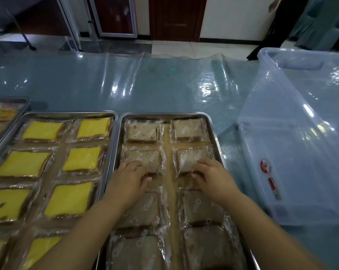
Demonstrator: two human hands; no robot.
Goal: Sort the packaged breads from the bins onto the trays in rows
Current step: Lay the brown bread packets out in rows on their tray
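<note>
A metal tray (217, 139) in front of me holds brown packaged breads in two columns. My left hand (128, 177) lies on the near edge of the second pack in the left column (143, 156), fingers curled over it. On the second pack of the right column (192, 156) rests my right hand (211, 176), in the same way. Each hand presses or grips its pack flat on the tray. To the left, a second tray (67, 115) carries yellow packaged breads (81, 159) in rows.
A clear plastic bin (293, 145), with nothing visible inside, stands at the right on the blue plastic-covered table (125, 84). A third tray (26, 103) with packaged breads shows at the far left. Someone in dark clothes (270, 26) stands beyond the table at the back right.
</note>
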